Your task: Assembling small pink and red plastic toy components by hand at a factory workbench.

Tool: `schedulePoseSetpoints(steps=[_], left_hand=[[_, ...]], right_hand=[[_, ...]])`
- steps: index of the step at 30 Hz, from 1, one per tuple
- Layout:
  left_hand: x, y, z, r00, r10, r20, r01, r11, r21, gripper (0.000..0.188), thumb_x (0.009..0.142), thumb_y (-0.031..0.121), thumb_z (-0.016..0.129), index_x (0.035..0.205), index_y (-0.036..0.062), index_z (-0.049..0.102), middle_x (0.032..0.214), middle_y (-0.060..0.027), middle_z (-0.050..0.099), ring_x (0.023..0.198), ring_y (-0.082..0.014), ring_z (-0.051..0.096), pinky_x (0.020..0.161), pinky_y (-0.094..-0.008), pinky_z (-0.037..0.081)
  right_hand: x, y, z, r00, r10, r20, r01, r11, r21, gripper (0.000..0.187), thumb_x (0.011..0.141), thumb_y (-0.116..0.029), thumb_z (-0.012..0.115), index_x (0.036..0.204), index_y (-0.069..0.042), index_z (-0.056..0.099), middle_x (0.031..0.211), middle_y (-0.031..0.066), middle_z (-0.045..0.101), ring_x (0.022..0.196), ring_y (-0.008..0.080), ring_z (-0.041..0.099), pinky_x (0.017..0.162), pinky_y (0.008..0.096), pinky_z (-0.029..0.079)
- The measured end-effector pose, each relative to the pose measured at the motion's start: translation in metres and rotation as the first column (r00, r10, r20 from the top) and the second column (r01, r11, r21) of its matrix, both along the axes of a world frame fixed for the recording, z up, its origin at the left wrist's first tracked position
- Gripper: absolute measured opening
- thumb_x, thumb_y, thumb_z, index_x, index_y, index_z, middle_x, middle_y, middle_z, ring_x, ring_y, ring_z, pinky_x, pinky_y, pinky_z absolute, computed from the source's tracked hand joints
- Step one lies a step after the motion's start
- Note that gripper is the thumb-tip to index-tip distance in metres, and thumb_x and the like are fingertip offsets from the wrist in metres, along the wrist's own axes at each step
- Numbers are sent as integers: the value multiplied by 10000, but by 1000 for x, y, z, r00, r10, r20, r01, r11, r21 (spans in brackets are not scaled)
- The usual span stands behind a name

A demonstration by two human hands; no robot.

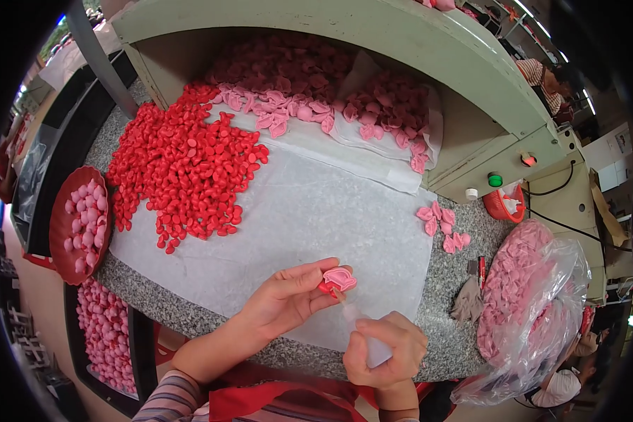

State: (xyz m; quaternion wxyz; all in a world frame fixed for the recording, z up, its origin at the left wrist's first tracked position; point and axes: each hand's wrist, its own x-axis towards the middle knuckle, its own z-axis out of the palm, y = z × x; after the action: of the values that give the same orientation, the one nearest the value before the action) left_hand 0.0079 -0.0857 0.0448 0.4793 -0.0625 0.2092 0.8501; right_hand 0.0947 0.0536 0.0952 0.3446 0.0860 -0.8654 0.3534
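Red petal-shaped pieces (183, 165) heap on white sheeting (309, 218) over the speckled granite bench (443, 281), paler pink pieces (309, 109) behind. Left hand (288, 299) pinches a pink-and-red petal piece (337, 280) above the sheet's near edge; right hand (387, 352) is closed round a translucent squeeze bottle (366, 336), nozzle touching the piece.

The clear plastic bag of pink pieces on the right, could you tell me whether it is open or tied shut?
Open: the clear plastic bag gapes, with the pink pieces exposed at its mouth.
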Motion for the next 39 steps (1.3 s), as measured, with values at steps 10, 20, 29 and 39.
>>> schedulePoseSetpoints(steps=[10, 20, 29, 39], left_hand=[[0, -1, 0, 1000, 3, 16, -3, 1000, 3, 323, 857, 142, 513, 1150, 9, 495, 1201, -173, 486, 1100, -280, 487, 934, -378, 402], [1, 0, 0, 1000, 2, 13, -2, 1000, 21, 371, 850, 138, 526, 1182, -15, 463, 1186, -142, 507, 1103, -228, 491, 962, -365, 375], [0, 0, 1, 1000, 20, -23, -20, 1000, -20, 371, 829, 125, 547, 1173, 3, 479, 1221, -173, 468, 1136, -305, 457, 965, -377, 379], [1, 1, 1, 999, 28, -38, -29, 999, -27, 329, 831, 113, 545, 1142, 12, 509, 1225, -152, 466, 1143, -294, 452, 948, -371, 405]], right_hand=[[-4, -1, -2, 1000, 12, -23, -12, 1000, -13, 292, 585, 6, 623, 861, -47, 544, 528, 19, 475, 373, 148, 432, 361, 233, 332], [1, 2, 2, 1000, 16, 25, -16, 1000, 9, 223, 602, 39, 578, 813, 10, 511, 608, 64, 544, 402, 162, 471, 379, 247, 371], [-3, 6, -2, 999, -22, -48, 21, 1000, -18, 287, 583, 17, 620, 853, -36, 539, 538, 27, 483, 377, 148, 439, 359, 238, 340], [-3, 11, 1, 998, -39, -58, 38, 999, -17, 277, 585, 22, 628, 840, -21, 530, 606, 36, 542, 394, 153, 464, 365, 241, 354]])
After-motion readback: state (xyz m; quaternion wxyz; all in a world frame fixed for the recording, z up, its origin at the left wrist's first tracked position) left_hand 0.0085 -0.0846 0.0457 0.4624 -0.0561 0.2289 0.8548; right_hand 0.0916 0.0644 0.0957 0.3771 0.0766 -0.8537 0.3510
